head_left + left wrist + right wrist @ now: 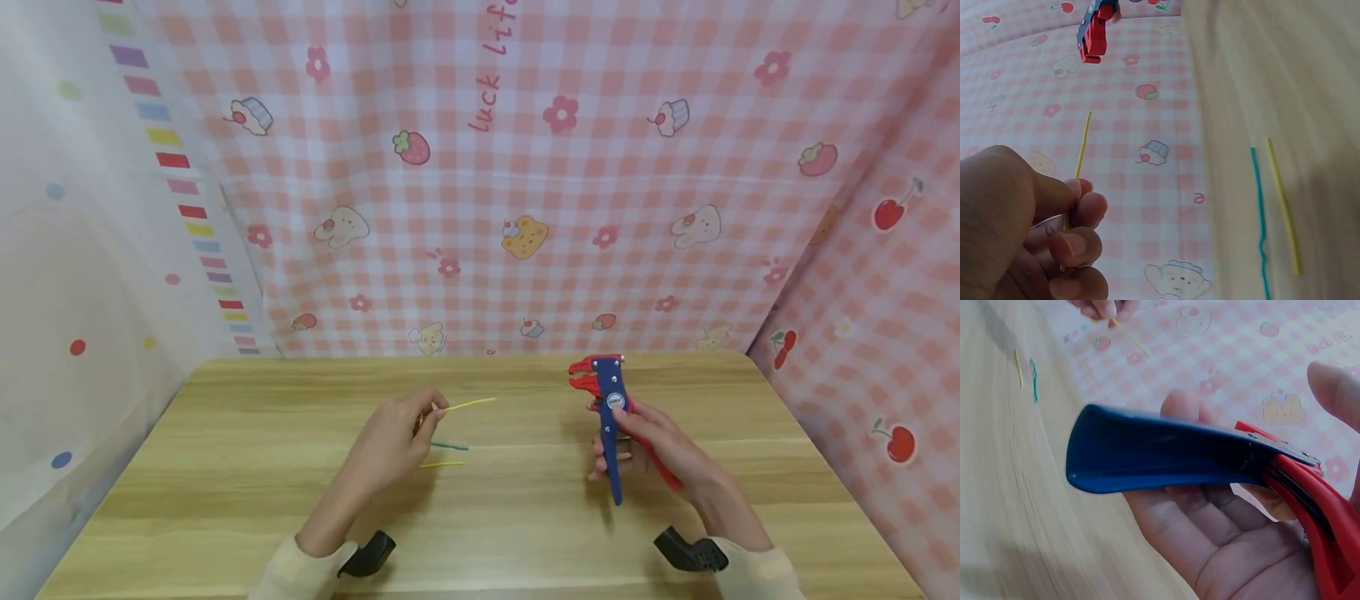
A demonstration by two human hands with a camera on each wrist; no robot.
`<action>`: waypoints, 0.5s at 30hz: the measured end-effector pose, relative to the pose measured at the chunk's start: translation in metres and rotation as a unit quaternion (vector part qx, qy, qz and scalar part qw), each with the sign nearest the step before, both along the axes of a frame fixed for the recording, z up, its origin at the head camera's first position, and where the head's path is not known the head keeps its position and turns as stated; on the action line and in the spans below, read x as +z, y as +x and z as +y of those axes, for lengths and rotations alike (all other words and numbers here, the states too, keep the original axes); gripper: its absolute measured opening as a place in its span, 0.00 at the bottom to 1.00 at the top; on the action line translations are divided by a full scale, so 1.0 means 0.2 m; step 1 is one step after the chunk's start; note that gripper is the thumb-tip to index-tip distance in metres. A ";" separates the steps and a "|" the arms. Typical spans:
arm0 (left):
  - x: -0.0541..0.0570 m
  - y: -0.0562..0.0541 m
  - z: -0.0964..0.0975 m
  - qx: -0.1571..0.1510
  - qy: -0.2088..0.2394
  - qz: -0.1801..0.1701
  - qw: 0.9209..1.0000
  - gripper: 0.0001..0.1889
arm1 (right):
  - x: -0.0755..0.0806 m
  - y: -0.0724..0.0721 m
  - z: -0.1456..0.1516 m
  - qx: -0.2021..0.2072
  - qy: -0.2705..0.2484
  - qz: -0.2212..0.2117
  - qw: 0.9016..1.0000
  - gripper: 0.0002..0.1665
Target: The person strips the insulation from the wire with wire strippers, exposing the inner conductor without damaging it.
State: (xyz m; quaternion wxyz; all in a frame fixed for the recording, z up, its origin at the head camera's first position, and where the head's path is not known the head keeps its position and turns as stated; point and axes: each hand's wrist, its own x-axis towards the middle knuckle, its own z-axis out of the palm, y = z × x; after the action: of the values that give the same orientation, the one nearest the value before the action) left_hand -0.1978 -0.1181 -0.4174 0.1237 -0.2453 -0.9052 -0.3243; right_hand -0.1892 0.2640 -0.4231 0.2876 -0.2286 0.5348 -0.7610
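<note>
Between thumb and fingers, my left hand pinches a thin yellow wire, its free end pointing right toward the other hand. My right hand holds a wire stripper with a blue body and red jaws and lever. In the head view the tool stands upright, its jaws facing left and spread apart, with my thumb near the round badge. The blue handle crosses in front of my fingers in the right wrist view. Wire and stripper jaws are well apart.
On the wooden table lie a green wire and another yellow wire, side by side below my left hand. A pink checked cloth hangs behind the table's far edge, with more cloth at both sides.
</note>
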 end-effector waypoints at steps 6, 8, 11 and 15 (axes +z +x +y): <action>0.02 -0.01 0.01 0.004 0.009 0.011 1.000 0.03 | 0.04 0.03 -0.04 0.002 0.002 -0.004 1.000 0.22; 0.03 -0.01 0.01 0.005 0.010 0.011 1.000 0.03 | 0.06 0.04 -0.06 -0.005 0.016 -0.004 1.000 0.22; 0.04 0.00 0.01 0.006 0.010 0.013 1.000 0.03 | 0.10 0.04 -0.09 -0.014 0.037 0.008 0.999 0.22; 0.06 0.01 0.01 -0.004 0.020 0.024 0.999 0.04 | 0.13 0.04 -0.12 -0.028 0.066 0.050 0.996 0.21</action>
State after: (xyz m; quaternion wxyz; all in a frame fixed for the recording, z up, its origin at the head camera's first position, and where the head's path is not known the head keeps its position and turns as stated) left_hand -0.1956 -0.1157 -0.4060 0.1493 -0.2543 -0.8940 -0.3372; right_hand -0.1804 0.2395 -0.3977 0.2529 -0.2319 0.6035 -0.7197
